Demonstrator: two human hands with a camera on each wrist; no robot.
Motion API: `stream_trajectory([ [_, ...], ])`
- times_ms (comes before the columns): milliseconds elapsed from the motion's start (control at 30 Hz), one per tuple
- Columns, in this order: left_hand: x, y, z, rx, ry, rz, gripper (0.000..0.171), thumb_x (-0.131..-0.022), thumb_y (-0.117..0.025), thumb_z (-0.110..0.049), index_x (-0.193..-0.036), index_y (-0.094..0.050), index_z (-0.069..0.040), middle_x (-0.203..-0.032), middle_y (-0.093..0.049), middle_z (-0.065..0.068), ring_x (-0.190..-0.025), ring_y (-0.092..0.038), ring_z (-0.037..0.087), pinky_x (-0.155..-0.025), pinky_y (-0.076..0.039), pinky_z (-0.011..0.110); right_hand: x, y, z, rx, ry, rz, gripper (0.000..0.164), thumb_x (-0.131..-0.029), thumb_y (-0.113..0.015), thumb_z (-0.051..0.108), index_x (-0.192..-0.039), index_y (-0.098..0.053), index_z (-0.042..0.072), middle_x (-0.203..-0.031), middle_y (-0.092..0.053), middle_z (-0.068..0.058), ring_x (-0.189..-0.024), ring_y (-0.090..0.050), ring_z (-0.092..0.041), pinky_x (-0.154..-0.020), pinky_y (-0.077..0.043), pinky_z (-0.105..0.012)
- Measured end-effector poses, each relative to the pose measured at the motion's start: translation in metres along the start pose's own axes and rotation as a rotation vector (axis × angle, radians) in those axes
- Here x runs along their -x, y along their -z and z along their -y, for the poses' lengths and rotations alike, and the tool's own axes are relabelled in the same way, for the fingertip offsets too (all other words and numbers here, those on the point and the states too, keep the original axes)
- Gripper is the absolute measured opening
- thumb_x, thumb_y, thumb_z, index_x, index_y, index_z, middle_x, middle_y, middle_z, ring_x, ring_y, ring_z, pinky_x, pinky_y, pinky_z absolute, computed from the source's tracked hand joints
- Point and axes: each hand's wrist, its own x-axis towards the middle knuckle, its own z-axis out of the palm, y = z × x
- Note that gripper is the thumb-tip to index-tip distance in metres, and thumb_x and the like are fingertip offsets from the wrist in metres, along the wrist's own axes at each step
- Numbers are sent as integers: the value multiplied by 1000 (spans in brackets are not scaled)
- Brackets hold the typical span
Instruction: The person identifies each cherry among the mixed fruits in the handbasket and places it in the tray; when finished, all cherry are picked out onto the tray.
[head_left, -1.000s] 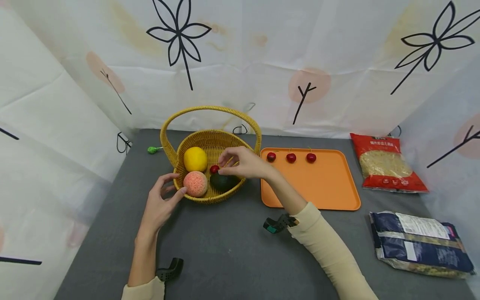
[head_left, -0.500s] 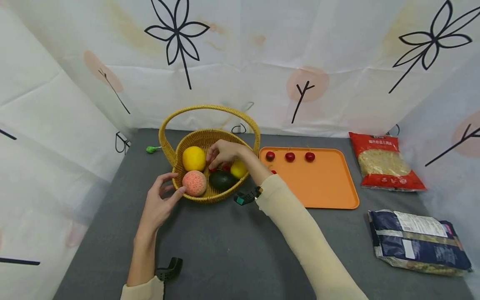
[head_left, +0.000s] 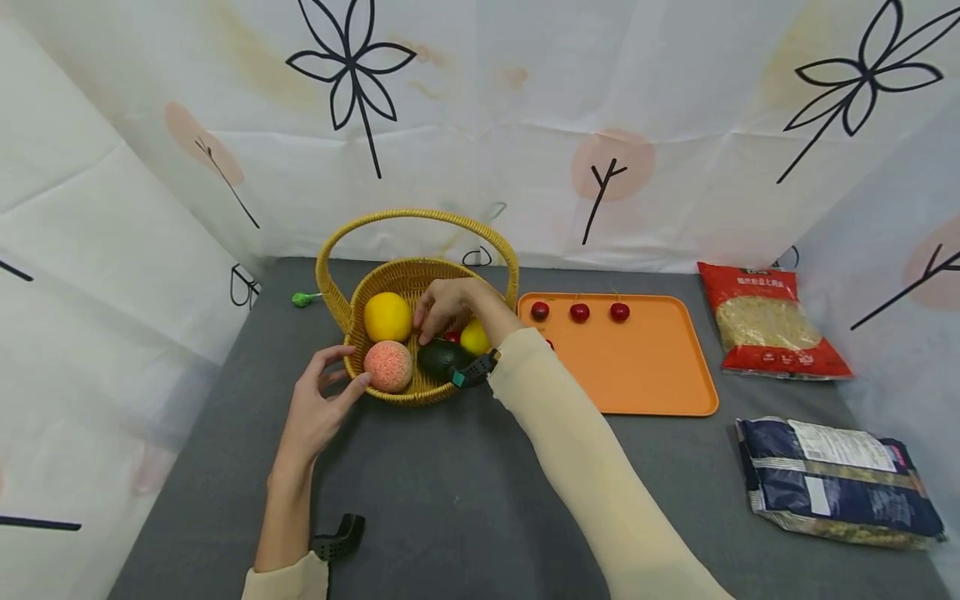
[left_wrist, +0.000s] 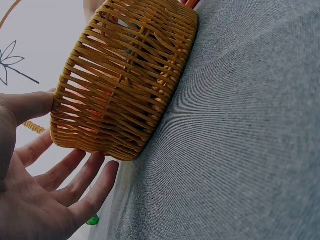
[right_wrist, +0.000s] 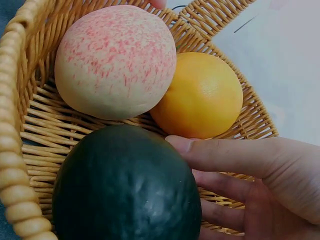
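Observation:
In the head view, my left hand (head_left: 326, 404) grips the near left side of the yellow wicker basket (head_left: 416, 398), its thumb at the rim and fingers spread against the outer wall. My right hand (head_left: 453, 302) reaches inside, over a dark green avocado (head_left: 441, 358). The right wrist view has its thumb touching the avocado's edge; the other fingertips are hidden behind it, and nothing shows in the palm. A speckled pink peach (head_left: 388, 367) and an orange (head_left: 387, 317) lie on the left. A lemon (head_left: 475, 337) and a red cherry (head_left: 453, 337) show beneath the right wrist.
Right of the basket lies an orange tray (head_left: 637, 375) with several cherries (head_left: 579, 312), one partly behind the sleeve. Farther right are a red food bag (head_left: 772, 321) and a navy food bag (head_left: 840, 483). A small green object (head_left: 303, 299) lies left of the basket.
My right hand has moved left and deeper into the basket. The cherry seen at its fingertips earlier is out of sight there now. My left hand stays at the basket.

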Motion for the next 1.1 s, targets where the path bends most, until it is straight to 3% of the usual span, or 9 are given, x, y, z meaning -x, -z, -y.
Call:
stream_trajectory([
  [267,1,0,-2,-14,-4,-3,52,-91,-68,-20,-136,-47,-4,-141,-46,15,-116,-57,35,-75,-50,11,-1,-1,-8,15,38,24,44,-84,-76,18,-124,-61,9,-108,-65,-3,-100,-62,-20,-100,-48,-44],
  [467,0,0,1,-21,-15,-1,53,-91,-68,-20,-137,-46,-5,-141,-45,16,-115,-56,36,-74,-50,12,-5,-2,-11,-7,63,25,40,-83,-76,16,-120,-64,8,-96,-65,-2,-90,-60,-22,-86,-49,-39],
  [533,-3,-1,10,-20,-12,-2,54,-91,-68,-21,-138,-46,-7,-142,-45,15,-115,-56,35,-74,-50,12,-4,-2,-10,-15,65,16,38,-83,-76,14,-119,-65,7,-91,-66,-2,-86,-57,-23,-82,-48,-39],
  [700,-9,-2,34,-14,-4,-11,55,-89,-70,-28,-138,-47,-17,-143,-45,7,-118,-57,29,-76,-50,12,2,-1,-7,-32,76,-30,36,-85,-74,12,-119,-65,6,-88,-67,-3,-82,-54,-24,-86,-48,-46],
  [900,-8,-2,35,-10,-6,-11,56,-89,-70,-29,-139,-47,-19,-144,-44,7,-119,-56,29,-77,-50,12,5,0,-4,6,120,-53,37,-85,-74,13,-120,-64,6,-92,-67,-3,-83,-56,-25,-80,-49,-42],
  [1100,-8,-2,34,-5,-2,-12,55,-89,-70,-30,-138,-47,-20,-144,-45,5,-118,-57,28,-76,-50,12,6,1,1,31,209,-54,37,-82,-77,18,-116,-66,10,-99,-67,-3,-83,-62,-20,-86,-55,-39],
])
